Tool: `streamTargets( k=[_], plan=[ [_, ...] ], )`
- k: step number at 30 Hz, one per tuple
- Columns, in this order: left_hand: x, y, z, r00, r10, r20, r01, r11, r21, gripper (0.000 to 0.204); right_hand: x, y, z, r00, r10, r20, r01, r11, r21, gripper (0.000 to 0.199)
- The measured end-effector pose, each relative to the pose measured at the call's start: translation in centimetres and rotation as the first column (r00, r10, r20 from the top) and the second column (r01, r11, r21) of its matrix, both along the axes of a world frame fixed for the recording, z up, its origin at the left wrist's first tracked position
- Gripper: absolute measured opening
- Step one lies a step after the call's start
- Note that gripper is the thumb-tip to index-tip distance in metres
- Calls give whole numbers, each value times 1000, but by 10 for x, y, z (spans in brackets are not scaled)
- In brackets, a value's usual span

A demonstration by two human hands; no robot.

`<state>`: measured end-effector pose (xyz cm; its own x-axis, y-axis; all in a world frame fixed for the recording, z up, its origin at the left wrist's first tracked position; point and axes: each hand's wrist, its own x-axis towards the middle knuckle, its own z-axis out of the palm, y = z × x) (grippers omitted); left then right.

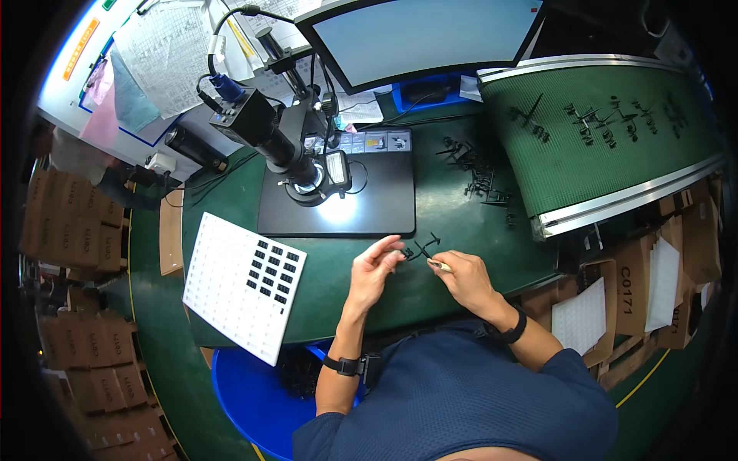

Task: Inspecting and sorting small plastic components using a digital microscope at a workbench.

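Observation:
My left hand (372, 270) pinches one end of a black branched plastic piece, a moulded sprue (422, 249), above the front of the green table. Closed fingers of my right hand (466, 280) grip a small tool with a pale yellowish handle (440, 266), and its dark tip meets the sprue. What kind of tool it is cannot be made out. Left of my hands lies a tilted white tray (224, 296) with several small black parts (270, 270) in rows at its right side. More black sprues (478, 173) lie in a loose heap beyond my right hand.
A microscope camera (280, 146) with a lit ring stands over a black base plate (384, 192). Behind it is a monitor (423, 42). A green conveyor belt (569, 173) at the right carries black sprues. A blue bin (246, 399) with black scraps sits below the table edge; cardboard boxes (626, 292) flank it.

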<state>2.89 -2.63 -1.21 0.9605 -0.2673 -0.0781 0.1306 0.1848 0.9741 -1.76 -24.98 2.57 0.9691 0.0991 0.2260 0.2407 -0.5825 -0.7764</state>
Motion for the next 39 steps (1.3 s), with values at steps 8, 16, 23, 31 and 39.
streamTargets(
  k=[8, 16, 23, 31, 39],
  plan=[
    [-16, 9, 16, 972, 39, -234, -49, 998, -37, 22, 6, 7, 17, 901, 375, 219, -333, 920, -206, 10],
    [-35, 41, -4, 834, 459, -305, -499, 864, -64, 25, 1, 36, 30, 997, -61, -44, 75, 837, 543, 13],
    [-38, 31, -11, 927, 293, -234, -323, 941, -99, 32, -6, 118, 82, 763, 603, 233, -644, 744, 181, 36],
    [-67, 44, 36, 912, 404, -61, -408, 912, -49, 27, 12, 58, 65, 944, 330, -18, -330, 944, 32, 45],
    [-74, 30, 55, 971, 216, 97, -200, 968, -151, 24, -2, 30, 50, 940, 301, 162, -317, 945, 84, 19]
  ],
)
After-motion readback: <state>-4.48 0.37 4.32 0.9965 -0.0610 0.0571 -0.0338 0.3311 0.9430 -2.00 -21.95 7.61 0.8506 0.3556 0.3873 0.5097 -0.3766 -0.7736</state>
